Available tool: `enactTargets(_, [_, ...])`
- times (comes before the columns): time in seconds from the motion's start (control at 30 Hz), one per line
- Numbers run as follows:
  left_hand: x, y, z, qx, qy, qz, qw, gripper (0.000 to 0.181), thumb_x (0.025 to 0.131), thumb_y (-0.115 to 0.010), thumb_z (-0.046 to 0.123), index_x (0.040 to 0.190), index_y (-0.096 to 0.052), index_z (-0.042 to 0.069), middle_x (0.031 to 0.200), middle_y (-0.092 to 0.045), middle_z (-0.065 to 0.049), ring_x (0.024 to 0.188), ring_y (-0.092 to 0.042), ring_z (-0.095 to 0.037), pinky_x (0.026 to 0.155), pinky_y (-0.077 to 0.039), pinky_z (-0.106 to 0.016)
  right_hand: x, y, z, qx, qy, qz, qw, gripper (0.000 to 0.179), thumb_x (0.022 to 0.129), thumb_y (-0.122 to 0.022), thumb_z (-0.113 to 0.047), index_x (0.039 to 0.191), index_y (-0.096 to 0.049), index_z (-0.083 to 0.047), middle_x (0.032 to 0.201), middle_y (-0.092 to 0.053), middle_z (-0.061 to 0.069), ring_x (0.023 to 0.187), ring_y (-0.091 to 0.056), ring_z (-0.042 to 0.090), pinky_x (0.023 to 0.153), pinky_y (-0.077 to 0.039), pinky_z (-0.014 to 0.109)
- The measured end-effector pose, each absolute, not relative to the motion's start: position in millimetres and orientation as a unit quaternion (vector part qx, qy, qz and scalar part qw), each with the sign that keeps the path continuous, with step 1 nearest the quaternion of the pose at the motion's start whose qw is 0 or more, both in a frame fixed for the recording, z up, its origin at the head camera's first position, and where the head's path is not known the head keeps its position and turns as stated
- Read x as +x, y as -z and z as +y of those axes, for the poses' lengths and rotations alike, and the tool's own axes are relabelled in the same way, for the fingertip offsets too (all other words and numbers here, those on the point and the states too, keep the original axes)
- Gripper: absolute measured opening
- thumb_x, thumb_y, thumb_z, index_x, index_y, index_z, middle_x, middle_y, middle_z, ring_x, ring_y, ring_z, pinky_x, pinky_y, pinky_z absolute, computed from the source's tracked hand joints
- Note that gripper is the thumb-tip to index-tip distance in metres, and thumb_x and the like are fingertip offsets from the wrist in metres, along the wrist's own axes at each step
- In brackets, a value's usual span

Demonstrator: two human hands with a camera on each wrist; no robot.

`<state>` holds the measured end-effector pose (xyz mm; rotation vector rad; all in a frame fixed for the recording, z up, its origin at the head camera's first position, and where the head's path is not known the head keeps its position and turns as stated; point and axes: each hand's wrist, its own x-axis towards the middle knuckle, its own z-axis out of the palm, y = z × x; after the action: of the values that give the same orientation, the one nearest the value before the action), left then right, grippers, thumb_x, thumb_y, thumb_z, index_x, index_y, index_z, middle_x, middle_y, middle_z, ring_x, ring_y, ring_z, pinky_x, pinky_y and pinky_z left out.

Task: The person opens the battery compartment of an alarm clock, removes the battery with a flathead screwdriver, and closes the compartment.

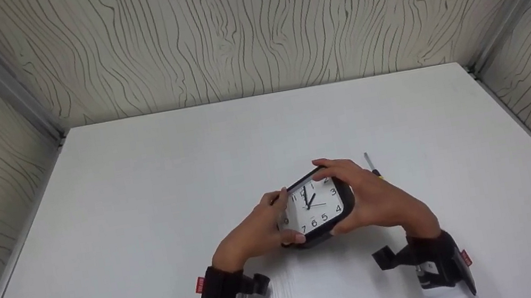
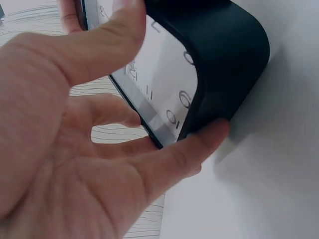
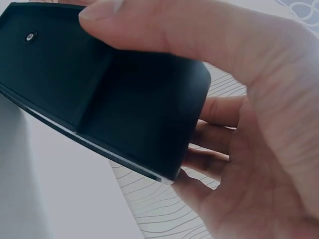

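A square alarm clock (image 1: 319,206) with a black case and white numbered dial is tilted between the two hands, its face toward the head camera. My left hand (image 1: 257,231) grips the clock's left side, thumb at the lower front edge and fingers along the left and upper edge. Across from it, my right hand (image 1: 379,200) holds the right side, fingers over the top corner and thumb underneath. In the left wrist view the black case (image 2: 229,59) shows its rounded corner. A small screw (image 3: 31,36) appears on the case in the right wrist view.
A screwdriver (image 1: 369,161) with a thin metal shaft lies just beyond the right hand, its handle partly hidden. The white table (image 1: 141,180) is bounded by wood-grain panels (image 1: 224,32) at the back and sides.
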<state>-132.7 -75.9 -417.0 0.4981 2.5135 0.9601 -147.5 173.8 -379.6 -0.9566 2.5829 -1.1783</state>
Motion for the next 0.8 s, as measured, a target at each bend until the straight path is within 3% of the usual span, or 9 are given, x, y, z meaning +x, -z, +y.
enactTargets(0.37, [-133.2, 419.1, -79.2, 0.188, -0.358, 0.892, 0.201, 0.098, 0.083, -0.072, 0.046, 0.156, -0.018, 0.008, 0.157, -0.026, -0.016, 0.135, -0.04, -0.024, 0.109, -0.039, -0.041, -147.9, 381.2, 171.5, -0.325, 0.405, 0.851, 0.072, 0.083, 0.057, -0.092, -0.018, 0.13, -0.053, -0.015, 0.154, -0.036, 0.0, 0.144, -0.034, 0.026, 0.107, -0.038, 0.039])
enactTargets(0.6, [-132.5, 418.3, -81.0, 0.174, -0.364, 0.891, 0.206, 0.097, 0.083, -0.075, 0.042, 0.156, -0.019, 0.013, 0.16, -0.024, -0.013, 0.139, -0.037, -0.024, 0.111, -0.038, -0.043, -146.5, 378.5, 168.8, -0.326, 0.409, 0.849, 0.078, 0.083, 0.057, -0.091, -0.014, 0.13, -0.052, -0.015, 0.155, -0.034, -0.003, 0.143, -0.032, 0.02, 0.107, -0.037, 0.038])
enactTargets(0.8, [-134.7, 420.5, -81.5, 0.182, -0.398, 0.878, 0.196, 0.095, 0.08, -0.078, 0.039, 0.154, -0.024, 0.014, 0.152, -0.037, -0.008, 0.13, -0.043, -0.019, 0.109, -0.039, -0.04, -145.8, 375.3, 168.2, -0.33, 0.407, 0.849, 0.07, 0.083, 0.058, -0.09, -0.015, 0.131, -0.051, -0.016, 0.155, -0.032, -0.001, 0.141, -0.032, 0.018, 0.104, -0.04, 0.042])
